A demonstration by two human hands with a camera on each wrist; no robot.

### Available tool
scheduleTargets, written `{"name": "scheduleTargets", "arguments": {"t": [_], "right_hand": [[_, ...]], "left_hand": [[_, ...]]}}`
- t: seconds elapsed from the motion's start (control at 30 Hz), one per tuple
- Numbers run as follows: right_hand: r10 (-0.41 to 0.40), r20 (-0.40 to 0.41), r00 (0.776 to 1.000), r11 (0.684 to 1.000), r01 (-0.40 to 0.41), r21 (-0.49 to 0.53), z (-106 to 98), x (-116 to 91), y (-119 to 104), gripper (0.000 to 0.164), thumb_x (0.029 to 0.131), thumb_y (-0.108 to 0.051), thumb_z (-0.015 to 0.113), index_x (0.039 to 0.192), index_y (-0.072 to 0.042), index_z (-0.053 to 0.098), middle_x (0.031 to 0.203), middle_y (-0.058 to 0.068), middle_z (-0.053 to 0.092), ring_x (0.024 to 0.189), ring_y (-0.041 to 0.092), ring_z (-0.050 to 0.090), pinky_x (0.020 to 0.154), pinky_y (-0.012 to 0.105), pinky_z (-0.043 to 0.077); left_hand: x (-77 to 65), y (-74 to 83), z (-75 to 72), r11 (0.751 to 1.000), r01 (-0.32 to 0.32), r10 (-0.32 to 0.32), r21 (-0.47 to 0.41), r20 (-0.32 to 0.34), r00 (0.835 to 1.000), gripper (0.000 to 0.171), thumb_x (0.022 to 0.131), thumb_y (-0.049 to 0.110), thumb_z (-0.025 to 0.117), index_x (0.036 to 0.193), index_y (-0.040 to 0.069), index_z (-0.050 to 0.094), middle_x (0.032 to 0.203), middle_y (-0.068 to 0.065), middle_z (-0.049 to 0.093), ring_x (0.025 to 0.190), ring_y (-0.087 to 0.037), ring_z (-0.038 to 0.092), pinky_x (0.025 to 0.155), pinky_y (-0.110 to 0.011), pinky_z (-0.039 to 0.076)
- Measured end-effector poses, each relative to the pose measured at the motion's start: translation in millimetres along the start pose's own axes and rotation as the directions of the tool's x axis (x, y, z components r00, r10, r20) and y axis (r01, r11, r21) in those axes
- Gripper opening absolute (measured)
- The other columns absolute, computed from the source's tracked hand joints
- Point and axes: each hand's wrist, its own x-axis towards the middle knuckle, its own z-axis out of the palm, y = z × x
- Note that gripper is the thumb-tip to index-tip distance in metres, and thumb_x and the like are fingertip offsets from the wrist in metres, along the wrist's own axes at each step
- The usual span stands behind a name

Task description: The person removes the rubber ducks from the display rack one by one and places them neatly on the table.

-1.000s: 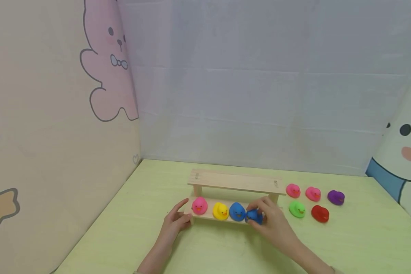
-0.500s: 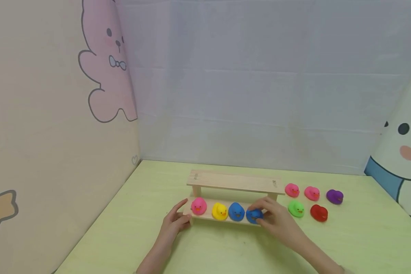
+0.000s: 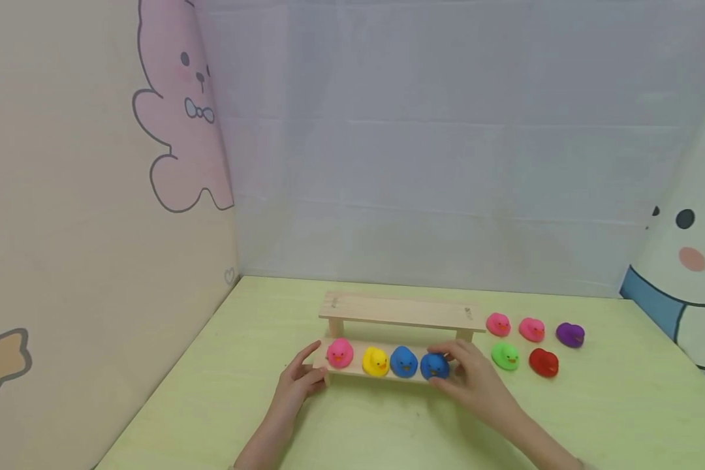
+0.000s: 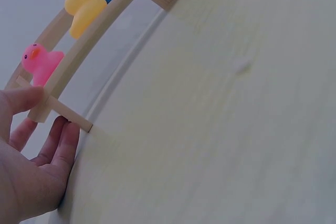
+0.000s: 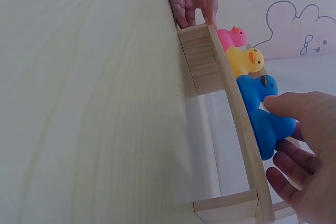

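A two-tier wooden rack point(image 3: 402, 311) stands on the table, its lower step bearing a pink rubber duck point(image 3: 340, 353), a yellow rubber duck point(image 3: 376, 361) and two blue ones. My right hand point(image 3: 476, 380) pinches the rightmost blue rubber duck point(image 3: 433, 366) between thumb and fingers, at the step's right end. Its base sits against the board in the right wrist view, close beside the other blue rubber duck point(image 5: 254, 88). At the left end my left hand point(image 3: 296, 382) grips the lower step, thumb at the front edge point(image 4: 26, 98) and other fingers around the end.
To the rack's right lie two pink ducks point(image 3: 498, 324), a purple duck point(image 3: 570, 335), a green duck point(image 3: 506, 356) and a red duck point(image 3: 544, 363). A pale curtain wall point(image 3: 435, 150) rises behind the table, with a printed wall point(image 3: 94, 228) on the left.
The rightmost blue duck has turned in my right hand from facing left to facing forward, and now sits straighter on the step. My left hand keeps its place on the rack.
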Motion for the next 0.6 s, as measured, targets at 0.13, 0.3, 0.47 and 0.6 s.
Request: {"name": "scheduleTargets", "arguments": {"t": [0.13,0.3,0.47,0.6], "right_hand": [[0.021,-0.007,1.0,1.0,-0.021,-0.01,0.0,-0.9,-0.7,0.04,0.068,-0.021,0.08,0.104,-0.02,0.063,0.096,-0.015,0.055,0.086,0.005,0.051,0.068,0.023,0.049],[0.029,-0.013,0.999,0.999,-0.029,-0.022,-0.2,-0.6,-0.5,0.038,0.069,-0.021,0.079,0.103,-0.021,0.064,0.096,-0.015,0.057,0.086,0.008,0.052,0.069,0.024,0.05],[0.033,0.0,0.999,0.999,-0.033,-0.017,-2.4,-1.6,-1.2,0.038,0.069,-0.021,0.079,0.104,-0.02,0.065,0.096,-0.014,0.058,0.087,0.012,0.054,0.07,0.024,0.05],[0.039,0.013,0.999,0.999,-0.039,0.013,-5.6,-1.5,0.2,0.038,0.069,-0.018,0.079,0.104,-0.021,0.065,0.095,-0.014,0.058,0.087,0.014,0.054,0.07,0.025,0.051]], "left_hand": [[-0.6,0.2,0.0,1.0,0.001,-0.001,0.007,-0.001,1.0,0.06,0.081,0.024,0.068,0.135,0.023,0.043,0.091,-0.008,0.055,0.082,-0.018,0.06,0.078,-0.031,0.051],[-0.9,1.0,-0.1,1.0,-0.007,0.007,0.004,0.008,1.0,0.059,0.082,0.022,0.066,0.136,0.021,0.042,0.091,-0.007,0.055,0.082,-0.019,0.06,0.079,-0.032,0.05],[-2.1,-0.4,-0.5,1.0,-0.018,0.018,-0.004,0.004,1.0,0.058,0.082,0.021,0.067,0.136,0.02,0.043,0.089,-0.007,0.055,0.081,-0.018,0.059,0.079,-0.033,0.051],[-0.1,-1.7,-0.2,0.999,-0.036,0.036,-0.003,-0.003,0.999,0.057,0.081,0.021,0.067,0.134,0.021,0.045,0.088,-0.007,0.055,0.08,-0.018,0.059,0.076,-0.032,0.051]]}}
